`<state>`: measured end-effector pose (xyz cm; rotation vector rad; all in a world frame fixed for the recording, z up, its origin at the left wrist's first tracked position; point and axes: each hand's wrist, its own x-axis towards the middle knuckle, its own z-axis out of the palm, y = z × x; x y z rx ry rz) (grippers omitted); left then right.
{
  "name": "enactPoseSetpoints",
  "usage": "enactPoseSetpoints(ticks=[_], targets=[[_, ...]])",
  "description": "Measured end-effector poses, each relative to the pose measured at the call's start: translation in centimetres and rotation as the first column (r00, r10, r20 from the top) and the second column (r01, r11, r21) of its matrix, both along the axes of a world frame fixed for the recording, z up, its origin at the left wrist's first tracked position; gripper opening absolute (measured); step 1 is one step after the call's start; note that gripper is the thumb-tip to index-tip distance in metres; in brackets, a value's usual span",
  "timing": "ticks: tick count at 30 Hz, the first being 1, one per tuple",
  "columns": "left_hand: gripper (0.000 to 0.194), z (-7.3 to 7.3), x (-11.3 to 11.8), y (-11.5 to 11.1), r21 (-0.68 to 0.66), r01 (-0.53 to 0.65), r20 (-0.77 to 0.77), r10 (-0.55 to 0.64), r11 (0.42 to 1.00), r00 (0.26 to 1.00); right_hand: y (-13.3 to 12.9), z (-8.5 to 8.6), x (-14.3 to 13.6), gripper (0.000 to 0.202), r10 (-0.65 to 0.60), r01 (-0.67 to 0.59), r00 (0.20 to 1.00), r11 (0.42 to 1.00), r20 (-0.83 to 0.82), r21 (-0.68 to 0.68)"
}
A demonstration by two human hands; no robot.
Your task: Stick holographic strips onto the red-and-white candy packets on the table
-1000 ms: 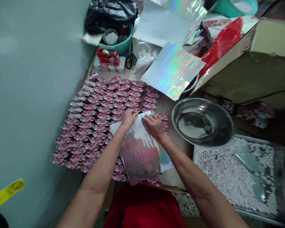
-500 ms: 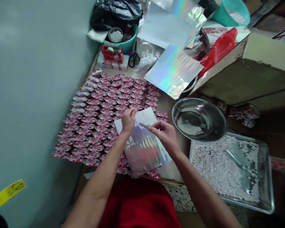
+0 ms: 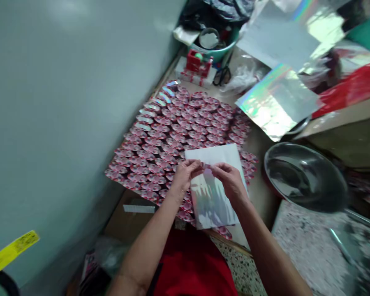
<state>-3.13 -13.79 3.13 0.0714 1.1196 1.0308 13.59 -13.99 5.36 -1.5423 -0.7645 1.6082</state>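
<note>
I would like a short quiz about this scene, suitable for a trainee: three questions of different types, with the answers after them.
1. True or false: the scissors lie inside the metal bowl.
2. Which colour is the tape dispenser? A) blue B) red C) yellow
3. Fill the gap: the left hand and right hand pinch a small piece above a shiny ____.

Key:
1. False: the scissors lie near the tape dispenser.
2. B
3. sheet

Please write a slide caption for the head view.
Left grip and right grip hold a small item over a shiny sheet, near rows of pink-patterned pieces.
</note>
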Motion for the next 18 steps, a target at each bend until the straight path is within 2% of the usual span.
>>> enactPoseSetpoints(ticks=[2,4,6,7,9,11,13,14,16,18], targets=[[0.039,-0.6,-1.8,-0.8,-0.011,-0.072,-0.044,0.072,0.997,0.996,-0.3,-0.5,-2.5,0.037,0.025,-0.023,0.999,0.999,0.040,-0.037],[0.037,-1.4,-4.6,-1.4,0.026,-0.123,-0.154,0.126,0.992,0.980,-0.5,-1.4,-6.0,0.038,0.003,0.002,0.995,0.999,0.102,-0.052],[0.032,-2.2,-8.5,-1.7,0.095,-0.137,-0.349,0.162,0.986,0.923,-0.3,-2.5,-10.5,0.039,-0.035,0.040,0.985,0.999,0.167,-0.027],[0.028,-2.4,-10.7,-1.6,0.128,-0.125,-0.463,0.171,0.984,0.870,0.0,-3.1,-13.1,0.039,-0.042,0.043,0.979,0.999,0.199,0.001],[0.020,-2.7,-15.5,-0.9,0.167,-0.066,-0.680,0.163,0.984,0.715,1.1,-4.3,-18.4,0.038,-0.028,0.008,0.959,0.997,0.281,0.075],[0.015,-2.9,-20.2,0.9,0.174,0.023,-0.851,0.139,0.984,0.507,2.8,-5.4,-23.4,0.037,-0.014,-0.049,0.921,0.987,0.389,0.151],[0.012,-3.1,-24.2,3.4,0.175,0.122,-0.949,0.134,0.977,0.284,4.8,-6.3,-27.5,0.035,-0.001,-0.104,0.859,0.979,0.512,0.177],[0.011,-3.3,-25.8,4.9,0.174,0.175,-0.970,0.138,0.969,0.202,5.8,-6.6,-29.0,0.034,0.006,-0.130,0.817,0.976,0.576,0.174],[0.011,-3.9,-28.1,7.5,0.164,0.266,-0.985,0.142,0.950,0.100,7.7,-7.2,-31.2,0.030,0.019,-0.189,0.720,0.967,0.694,0.170],[0.011,-4.6,-29.2,9.5,0.127,0.320,-0.992,0.120,0.939,0.043,9.0,-7.6,-32.4,0.026,0.033,-0.258,0.621,0.952,0.783,0.165]])
